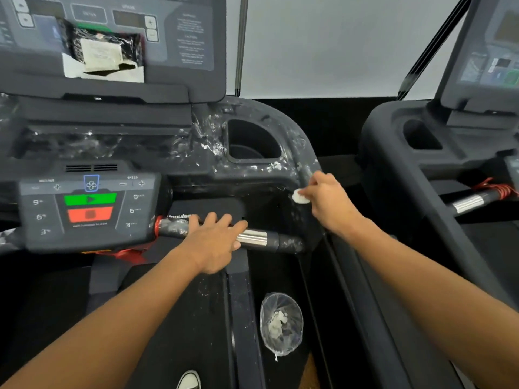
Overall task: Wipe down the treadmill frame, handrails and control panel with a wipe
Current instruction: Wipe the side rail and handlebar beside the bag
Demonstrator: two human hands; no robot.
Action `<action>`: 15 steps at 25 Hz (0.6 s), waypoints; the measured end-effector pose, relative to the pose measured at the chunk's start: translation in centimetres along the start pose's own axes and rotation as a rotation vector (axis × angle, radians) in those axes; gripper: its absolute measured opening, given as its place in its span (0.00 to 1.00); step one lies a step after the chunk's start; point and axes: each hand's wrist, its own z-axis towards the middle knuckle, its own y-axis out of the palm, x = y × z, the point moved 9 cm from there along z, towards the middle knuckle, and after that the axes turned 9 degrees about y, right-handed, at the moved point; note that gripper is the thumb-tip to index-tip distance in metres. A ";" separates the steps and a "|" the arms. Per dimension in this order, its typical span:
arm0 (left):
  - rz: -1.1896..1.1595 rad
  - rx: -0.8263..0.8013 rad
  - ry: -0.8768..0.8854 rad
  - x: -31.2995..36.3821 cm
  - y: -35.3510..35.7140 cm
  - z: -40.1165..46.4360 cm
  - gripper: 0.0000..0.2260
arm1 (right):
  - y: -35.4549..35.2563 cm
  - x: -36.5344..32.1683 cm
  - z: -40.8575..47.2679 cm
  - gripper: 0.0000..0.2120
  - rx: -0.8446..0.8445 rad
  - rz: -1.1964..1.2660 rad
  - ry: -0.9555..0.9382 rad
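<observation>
I stand on a dark treadmill whose frame (269,169) is smeared with white residue around the cup holder (252,141). My right hand (328,200) pinches a small white wipe (300,196) against the frame's right inner corner. My left hand (216,242) wraps over the front handrail (261,238), just left of its chrome sensor band. The lower control panel (90,209) with green and red buttons sits at the left. A pack of wipes (104,51) rests on the upper console (182,37).
A clear plastic bag (280,322) holding used white wipes lies on the deck's right side rail. A second treadmill (438,153) stands close on the right. Red tape (126,254) hangs under the panel. A shoe tip (189,380) shows at the bottom.
</observation>
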 end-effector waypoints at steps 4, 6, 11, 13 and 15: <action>-0.058 -0.071 0.023 0.0 -0.1 0.0 0.20 | 0.0 0.5 6.2 0.16 -0.011 0.010 0.204; -0.040 0.013 0.056 -0.7 -2.2 0.2 0.20 | 0.0 -0.2 4.5 0.14 -0.014 -0.071 0.146; 0.098 0.315 -0.054 -8.5 -10.5 1.0 0.26 | -0.8 -1.0 -7.8 0.15 0.049 -0.067 0.116; 0.085 0.191 -0.120 -11.0 -10.3 1.7 0.29 | -1.0 -1.7 -11.1 0.13 0.058 -0.081 0.103; 0.086 0.086 -0.150 -12.2 -9.4 2.4 0.29 | -0.7 -1.5 -11.5 0.10 0.027 -0.085 0.126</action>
